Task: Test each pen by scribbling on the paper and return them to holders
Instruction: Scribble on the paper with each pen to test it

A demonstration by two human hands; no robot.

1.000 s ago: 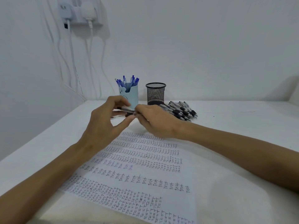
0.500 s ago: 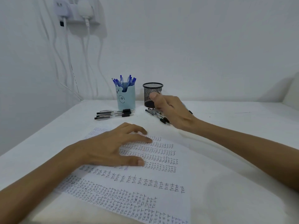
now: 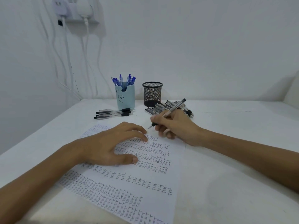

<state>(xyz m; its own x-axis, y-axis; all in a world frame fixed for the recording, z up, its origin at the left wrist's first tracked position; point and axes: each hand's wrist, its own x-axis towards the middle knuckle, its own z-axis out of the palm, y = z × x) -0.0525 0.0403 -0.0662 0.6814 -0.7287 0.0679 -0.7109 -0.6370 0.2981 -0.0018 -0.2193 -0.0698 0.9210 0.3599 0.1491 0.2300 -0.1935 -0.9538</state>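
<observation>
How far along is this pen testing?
Done: scribbles crowd the paper; blue pens stand in the blue holder. In hand: the right hand holds a pen, tip near the paper; the left hand rests on it. Left: the pile by the mesh holder and the loose pens.

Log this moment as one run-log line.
step: scribble test | right hand: grips pen, tip near paper's far edge | left hand: flat on paper | loose pens: by blue holder, mesh holder
</observation>
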